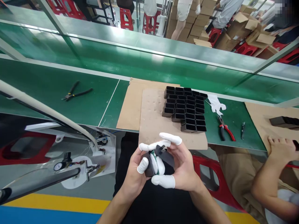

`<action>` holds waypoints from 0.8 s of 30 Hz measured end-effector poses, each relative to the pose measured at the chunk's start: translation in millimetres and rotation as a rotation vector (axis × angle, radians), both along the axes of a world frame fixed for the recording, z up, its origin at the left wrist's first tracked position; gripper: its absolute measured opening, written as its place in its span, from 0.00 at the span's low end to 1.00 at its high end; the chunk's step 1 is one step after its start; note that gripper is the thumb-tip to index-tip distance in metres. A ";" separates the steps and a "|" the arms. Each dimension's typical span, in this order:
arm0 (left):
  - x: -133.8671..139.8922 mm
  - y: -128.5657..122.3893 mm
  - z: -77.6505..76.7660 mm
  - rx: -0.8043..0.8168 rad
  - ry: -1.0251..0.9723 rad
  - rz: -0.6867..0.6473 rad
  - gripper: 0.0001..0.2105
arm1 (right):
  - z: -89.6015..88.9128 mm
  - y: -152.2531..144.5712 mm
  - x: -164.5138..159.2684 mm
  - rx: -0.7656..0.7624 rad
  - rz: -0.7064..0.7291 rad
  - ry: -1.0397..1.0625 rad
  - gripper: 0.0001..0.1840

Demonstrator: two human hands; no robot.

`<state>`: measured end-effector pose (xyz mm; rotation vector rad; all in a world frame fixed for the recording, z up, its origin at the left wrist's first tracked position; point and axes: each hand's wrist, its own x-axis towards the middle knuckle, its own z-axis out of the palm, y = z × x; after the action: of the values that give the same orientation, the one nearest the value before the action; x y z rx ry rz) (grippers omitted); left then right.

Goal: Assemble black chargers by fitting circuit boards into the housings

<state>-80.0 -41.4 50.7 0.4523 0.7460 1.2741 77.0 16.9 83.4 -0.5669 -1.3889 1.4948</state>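
1. My left hand and my right hand met low over my lap, in front of the green counter, with white cots on several fingertips.
2. Between them I held a small black casing with a bit of green showing inside it.
3. My left grip was closed around the casing from the left and below, the thumb laid across its front.
4. My right grip was narrow, pinching a dark flat piece that touched the top of the casing; the forefinger arched above it.
5. How firmly the flat piece sat in the casing I could not tell, since my fingers covered the join.
6. Beyond my hands, a cardboard sheet lay on the counter and overhung its near edge.
7. On that sheet stood a block of black rectangular sleeves, open ends toward me, stacked in rows and touching one another.
8. Just right of the block lay a white glove, and near it red-handled pliers on the green surface.
9. Well apart to the left lay black-handled pliers.
10. At the right edge another person's hand rested on a second cardboard sheet, close to a dark sleeve.
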 end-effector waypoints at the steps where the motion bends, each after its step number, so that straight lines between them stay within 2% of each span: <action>1: 0.1 1.9 0.0 0.037 -0.011 0.000 0.19 | 2.9 -0.5 -1.1 0.042 -0.021 -0.003 0.58; 4: -1.4 5.3 -1.3 0.099 -0.051 0.007 0.18 | 9.9 -2.5 -1.6 0.083 -0.073 0.052 0.59; 7: -5.4 5.1 -5.3 0.093 -0.049 -0.006 0.19 | 16.9 -5.2 3.2 0.038 -0.141 0.156 0.53; 10: -7.7 4.1 -7.6 0.083 -0.051 -0.028 0.21 | 24.4 -6.3 7.8 0.026 -0.216 0.151 0.49; 14: -3.9 5.7 -1.7 0.120 -0.009 -0.021 0.21 | 29.4 -3.3 5.5 0.048 -0.145 0.111 0.53; 18: 0.1 8.7 5.2 0.141 -0.006 -0.004 0.22 | 29.7 -1.2 1.3 0.080 -0.109 0.119 0.52; 24: 0.3 7.7 2.9 0.117 -0.074 -0.004 0.20 | 32.2 -2.1 3.2 0.098 -0.101 0.079 0.52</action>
<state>-79.7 -33.7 53.6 0.4986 0.6106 1.3280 80.2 14.8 115.6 -0.5039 -1.3441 1.3471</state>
